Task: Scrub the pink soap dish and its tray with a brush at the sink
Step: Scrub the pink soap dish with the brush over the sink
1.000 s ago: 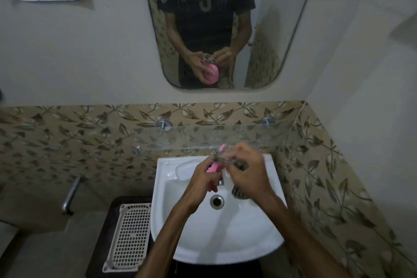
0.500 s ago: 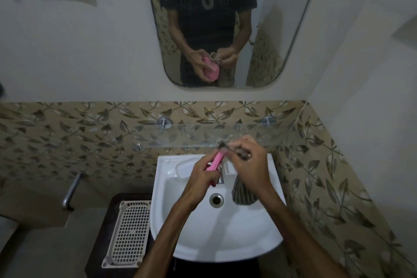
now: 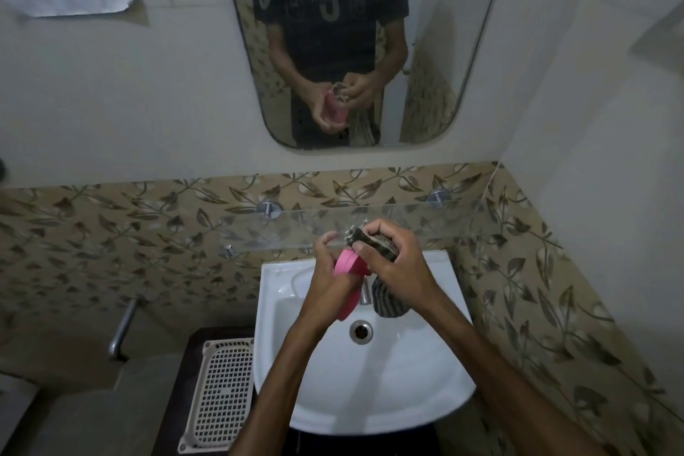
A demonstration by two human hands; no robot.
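**Soap dish gets its scrub over the basin**

Head view: A person stands at a white sink (image 3: 281, 355), both hands raised over its far half, just in front of the glass shelf (image 3: 425, 222). The left hand (image 3: 327, 283) holds the pink soap dish (image 3: 348, 268) tilted on edge, fingers curled round its left side and thumb lifted clear above it. The right hand (image 3: 398, 270) is closed round a dark, worn scrubbing brush (image 3: 372, 241), its frayed end pressed against the dish's upper rim; a striped, darker part (image 3: 388, 302) hangs below the palm, and whether it belongs to the brush or is a separate cloth cannot be told. The tap (image 3: 364, 292) shows only as a sliver between the wrists, and no running water can be made out. The drain (image 3: 361, 331) lies open below the hands.

In the mirror (image 3: 425, 48) on the far wall, the reflection shows the same grip from the front, the dish's hollow facing the brush.

To the left of the basin a pale perforated tray (image 3: 222, 392) rests on a dark surface, well apart from both hands; it looks untouched and is likely the second piece awaiting its turn.

The scrubbing of the dish appears to be in hand. The next move seems to call for turning the dish in the left hand to bring fresh surface to the bristles, then a rinse.
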